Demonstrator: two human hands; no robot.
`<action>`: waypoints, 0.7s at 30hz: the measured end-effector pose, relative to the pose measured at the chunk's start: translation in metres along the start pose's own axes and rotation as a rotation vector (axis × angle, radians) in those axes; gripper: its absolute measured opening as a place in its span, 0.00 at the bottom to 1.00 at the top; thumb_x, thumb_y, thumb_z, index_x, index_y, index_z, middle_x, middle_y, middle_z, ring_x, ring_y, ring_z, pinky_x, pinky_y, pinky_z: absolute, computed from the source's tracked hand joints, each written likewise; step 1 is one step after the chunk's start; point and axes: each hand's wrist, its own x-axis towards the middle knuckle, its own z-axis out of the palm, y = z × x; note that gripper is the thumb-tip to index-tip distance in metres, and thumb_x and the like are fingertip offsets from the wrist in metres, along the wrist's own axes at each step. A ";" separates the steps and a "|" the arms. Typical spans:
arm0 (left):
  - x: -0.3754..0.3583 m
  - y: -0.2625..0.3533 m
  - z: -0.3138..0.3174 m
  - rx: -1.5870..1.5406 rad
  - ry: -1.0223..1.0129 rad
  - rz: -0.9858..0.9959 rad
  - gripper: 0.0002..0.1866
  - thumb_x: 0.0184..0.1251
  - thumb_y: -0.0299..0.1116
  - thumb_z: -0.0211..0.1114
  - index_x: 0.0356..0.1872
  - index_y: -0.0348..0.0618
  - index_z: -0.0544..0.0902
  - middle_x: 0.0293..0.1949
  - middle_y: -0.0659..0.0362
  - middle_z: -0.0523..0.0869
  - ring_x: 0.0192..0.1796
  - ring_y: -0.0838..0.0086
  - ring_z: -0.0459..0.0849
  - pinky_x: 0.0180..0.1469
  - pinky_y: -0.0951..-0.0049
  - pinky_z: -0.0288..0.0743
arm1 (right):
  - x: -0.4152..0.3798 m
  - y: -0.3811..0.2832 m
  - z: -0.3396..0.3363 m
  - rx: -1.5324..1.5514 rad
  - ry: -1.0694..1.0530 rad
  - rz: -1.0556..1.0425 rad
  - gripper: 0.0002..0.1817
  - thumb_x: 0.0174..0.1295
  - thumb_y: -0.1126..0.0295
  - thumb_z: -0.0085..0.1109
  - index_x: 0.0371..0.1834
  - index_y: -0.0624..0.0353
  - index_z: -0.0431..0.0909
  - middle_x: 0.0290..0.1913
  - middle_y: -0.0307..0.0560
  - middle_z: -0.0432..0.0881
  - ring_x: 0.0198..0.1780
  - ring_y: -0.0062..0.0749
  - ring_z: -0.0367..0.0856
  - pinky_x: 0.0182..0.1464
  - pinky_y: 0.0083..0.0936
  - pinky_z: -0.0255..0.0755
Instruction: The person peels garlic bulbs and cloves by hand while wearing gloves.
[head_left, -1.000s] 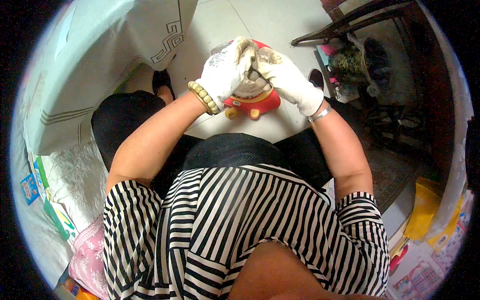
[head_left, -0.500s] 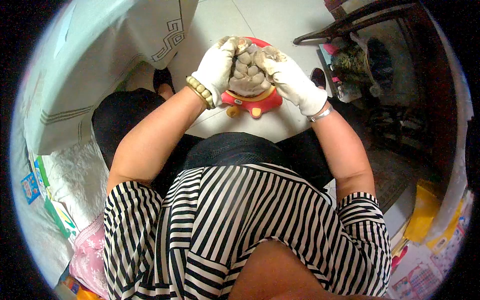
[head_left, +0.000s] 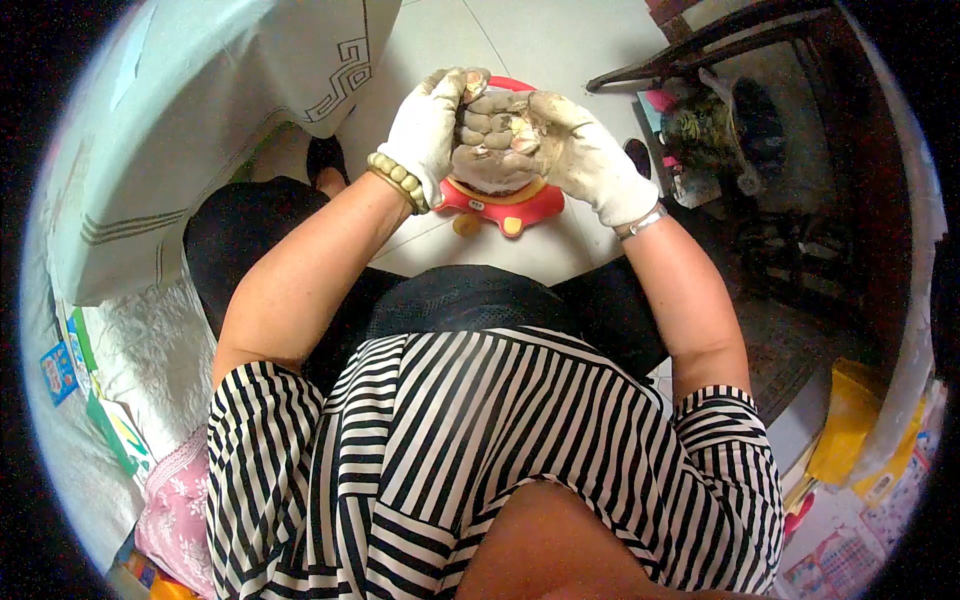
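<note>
My left hand (head_left: 425,125), in a soiled white glove, has its fingers bent round a small pinkish-brown piece (head_left: 473,88) near the fingertips. Facing it, my right hand (head_left: 590,160), in a matching glove, is cupped with the palm partly up. Small pale and pinkish pieces (head_left: 522,135) lie in it, at the dirty grey glove fingers. The two hands are close together, and where their fingers overlap is hard to tell. Directly below them stands a red and yellow plastic object (head_left: 530,208), its top mostly hidden by the hands.
A pale cloth with a dark line pattern (head_left: 240,120) hangs at the left. Dark wooden furniture (head_left: 700,42) stands at the right, beside a cluttered low shelf. Yellow bags (head_left: 850,425) lie at lower right, a pink cloth (head_left: 180,510) at lower left. Tiled floor (head_left: 440,35) shows ahead.
My right hand has turned and its palm shows more, with the pale pieces now visible in it. My left hand has shifted slightly.
</note>
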 end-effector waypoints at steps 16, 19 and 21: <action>-0.003 0.005 0.003 -0.101 -0.044 -0.043 0.16 0.71 0.43 0.46 0.40 0.41 0.75 0.35 0.59 0.78 0.31 0.77 0.76 0.35 0.81 0.73 | 0.004 -0.004 0.001 0.290 0.044 -0.001 0.29 0.68 0.51 0.34 0.57 0.68 0.64 0.55 0.61 0.73 0.52 0.46 0.76 0.57 0.39 0.70; -0.005 0.011 0.006 -0.113 0.041 -0.105 0.16 0.71 0.45 0.48 0.37 0.42 0.75 0.35 0.59 0.79 0.31 0.77 0.76 0.34 0.82 0.71 | 0.001 -0.004 0.002 0.217 0.026 -0.056 0.27 0.69 0.54 0.34 0.58 0.68 0.63 0.54 0.62 0.73 0.54 0.46 0.75 0.58 0.39 0.70; -0.010 0.014 0.007 -0.089 -0.055 -0.118 0.15 0.70 0.44 0.51 0.36 0.42 0.75 0.35 0.59 0.80 0.31 0.78 0.76 0.32 0.81 0.70 | 0.002 -0.003 0.001 0.140 0.001 -0.096 0.25 0.69 0.56 0.35 0.58 0.68 0.63 0.54 0.62 0.73 0.54 0.46 0.75 0.58 0.39 0.70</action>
